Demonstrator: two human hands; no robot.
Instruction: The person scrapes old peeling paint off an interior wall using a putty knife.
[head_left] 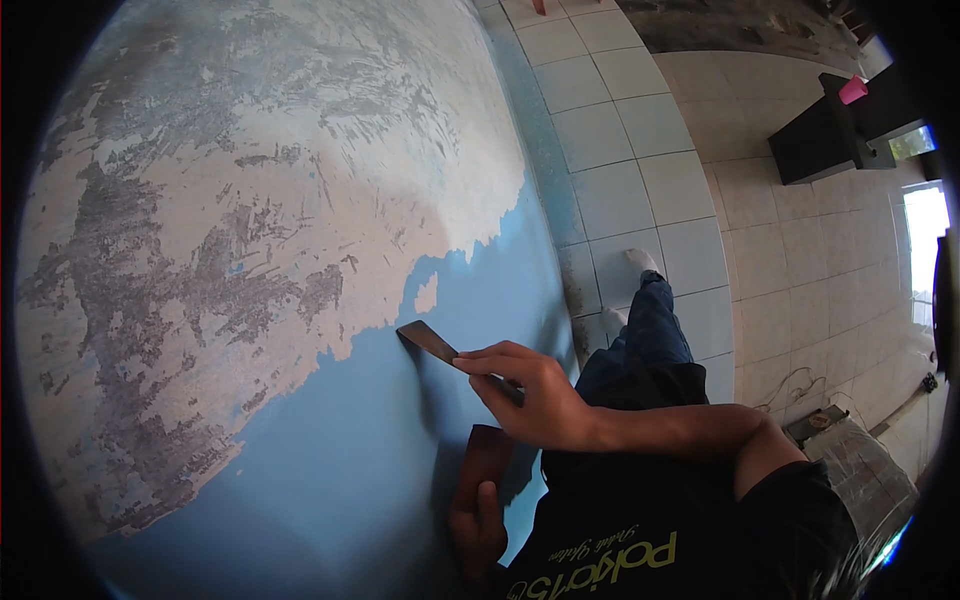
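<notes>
In my right hand is a flat metal scraper, its fingers closed around the handle end. The blade's wide edge touches, or nearly touches, the blue painted wall, just below a small bare patch. Lower down, my left hand grips a reddish-brown flat rectangular piece, thumb on its face; its exact kind cannot be told. Pale, scraped wall with rough grey marks spreads above and left of the blue paint, meeting it along a ragged edge.
A tiled ledge runs beside the wall, with my feet on it. Beyond it lies a beige tiled floor. Black furniture with a pink cup stands far right. A plastic-covered object and cables lie behind my right arm.
</notes>
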